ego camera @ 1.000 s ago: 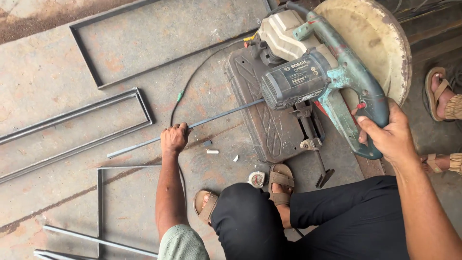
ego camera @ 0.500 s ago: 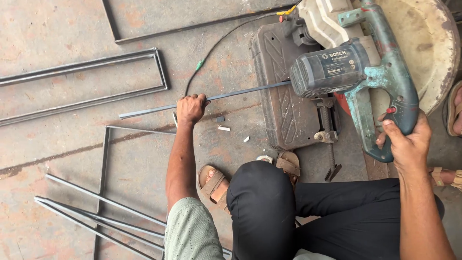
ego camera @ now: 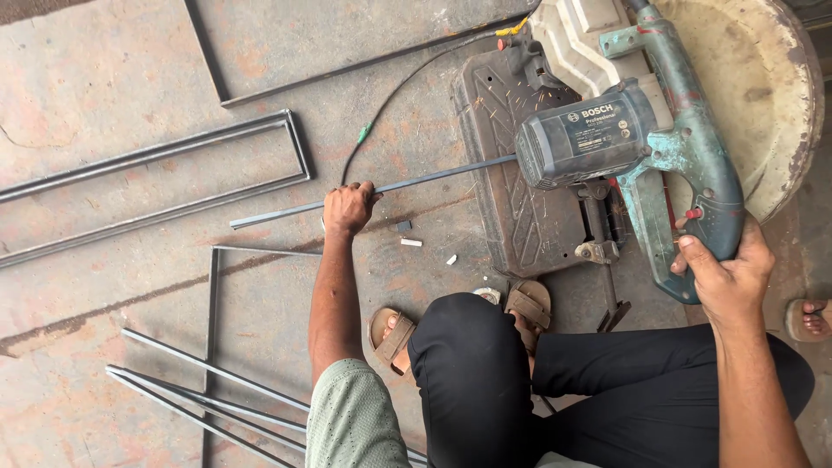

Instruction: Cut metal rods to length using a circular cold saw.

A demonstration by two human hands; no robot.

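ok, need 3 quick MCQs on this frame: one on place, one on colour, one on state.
1. Where does the left hand grip the metal rod?
A. on the floor, left of the saw base
B. on top of the motor housing
C. beside the pan

2. What colour is the chop saw handle?
A. yellow
B. green-teal
C. white

3. What is the state of the cut?
A. saw lifted away, rod absent
B. sparks at the saw base, rod under the saw
C. rod lies in two pieces

Answers: 1 A, the fist closes on the rod left of the saw base. 2 B, worn teal paint under the right hand. 3 B, sparks speckle the base.
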